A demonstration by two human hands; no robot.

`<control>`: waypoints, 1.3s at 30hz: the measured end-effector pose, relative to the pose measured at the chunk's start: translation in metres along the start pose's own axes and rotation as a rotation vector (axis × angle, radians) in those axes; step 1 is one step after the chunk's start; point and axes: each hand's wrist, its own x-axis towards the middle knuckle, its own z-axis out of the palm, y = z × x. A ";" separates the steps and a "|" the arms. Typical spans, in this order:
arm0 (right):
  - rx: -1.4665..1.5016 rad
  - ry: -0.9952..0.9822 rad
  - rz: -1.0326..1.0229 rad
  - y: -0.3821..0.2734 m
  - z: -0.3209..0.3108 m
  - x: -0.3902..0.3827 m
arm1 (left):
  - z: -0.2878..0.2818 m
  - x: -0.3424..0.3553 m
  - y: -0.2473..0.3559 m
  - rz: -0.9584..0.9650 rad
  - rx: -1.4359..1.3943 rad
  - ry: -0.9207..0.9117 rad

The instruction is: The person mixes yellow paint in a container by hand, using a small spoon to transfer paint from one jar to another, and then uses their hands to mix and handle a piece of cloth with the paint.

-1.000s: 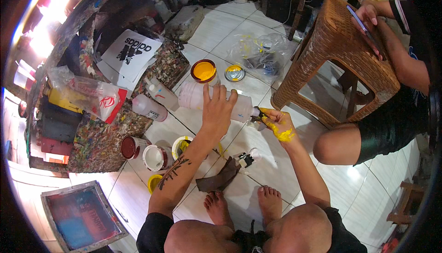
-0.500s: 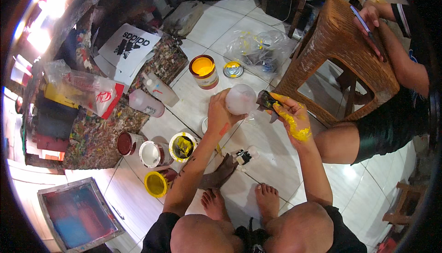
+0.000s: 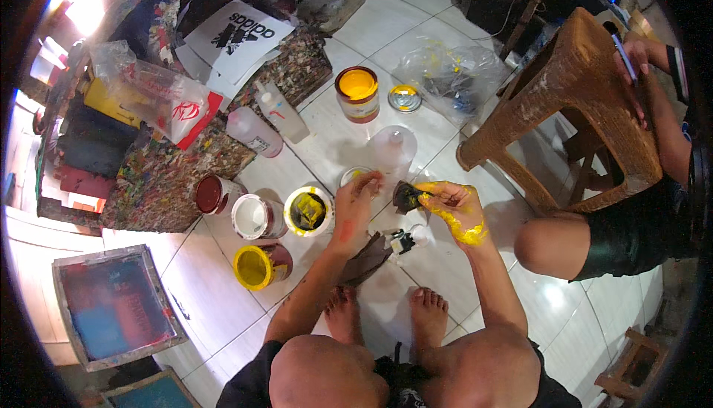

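Observation:
My left hand (image 3: 356, 207) is low beside an upright translucent plastic bottle (image 3: 391, 148) and over a round lid (image 3: 349, 174); its fingers are blurred and curled, and their hold is unclear. My right hand (image 3: 453, 211), smeared with yellow paint, pinches a dark crumpled cloth (image 3: 407, 196). Below lie a brown cloth (image 3: 360, 259) and a small black-and-white item (image 3: 402, 241). To the left stand yellow (image 3: 252, 274), white (image 3: 249, 219) and dark red (image 3: 213, 198) cans and a white-rimmed tub (image 3: 308, 210) with yellow contents. An orange paint can (image 3: 356, 92) and its lid (image 3: 405, 98) are farther back.
A person's arm (image 3: 668, 133) rests by a brown woven-pattern stool (image 3: 594, 44) at right, a knee (image 3: 549, 248) below it. A clear bag (image 3: 445, 74) is on the floor. Two pink and clear bottles (image 3: 252, 129) and printed sheets (image 3: 230, 44) sit upper left. A screen frame (image 3: 111, 259) lies lower left.
The plastic bottle has gone from horizontal in my left hand to upright, and my left hand is now lower. My right hand has moved down and slightly left with the dark cloth.

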 end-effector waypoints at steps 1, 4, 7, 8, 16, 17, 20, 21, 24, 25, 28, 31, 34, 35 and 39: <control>-0.015 -0.026 0.045 0.008 0.007 -0.002 | -0.003 -0.017 0.010 -0.014 0.018 0.021; -0.139 -0.061 0.042 0.012 0.026 0.000 | -0.005 -0.047 0.024 -0.280 -0.348 -0.085; -0.153 -0.074 0.043 0.026 0.036 0.002 | -0.012 -0.070 0.044 -0.268 0.072 -0.069; -0.199 -0.066 0.031 0.030 0.040 0.003 | -0.012 -0.072 0.040 -0.268 0.070 -0.054; -0.451 -0.053 -0.263 0.054 0.091 -0.002 | -0.031 -0.094 0.026 -0.070 -0.200 0.296; -0.446 -0.060 -0.262 0.056 0.093 -0.002 | -0.032 -0.096 0.026 -0.062 -0.226 0.314; -0.496 -0.113 -0.369 0.061 0.095 0.000 | -0.039 -0.101 0.017 -0.013 -0.408 0.302; -0.450 -0.142 -0.376 0.066 0.097 0.002 | -0.042 -0.102 0.015 -0.012 -0.406 0.307; -0.363 -0.212 -0.325 0.063 0.100 0.003 | -0.047 -0.105 0.010 -0.008 -0.502 0.299; -0.327 -0.247 -0.269 0.061 0.099 0.003 | -0.047 -0.105 0.009 -0.029 -0.500 0.310; -0.339 -0.282 -0.299 0.066 0.096 0.009 | -0.045 -0.105 0.010 -0.044 -0.503 0.339; -0.256 -0.330 -0.230 0.061 0.098 0.011 | -0.046 -0.103 0.011 -0.017 -0.525 0.356; -0.279 -0.367 -0.278 0.059 0.100 0.014 | -0.050 -0.103 0.014 0.005 -0.566 0.344; -0.279 -0.365 -0.281 0.057 0.100 0.015 | -0.052 -0.103 0.017 0.009 -0.589 0.336; -0.518 -0.322 -0.291 0.051 0.108 0.015 | -0.059 -0.105 0.027 -0.025 -0.206 0.408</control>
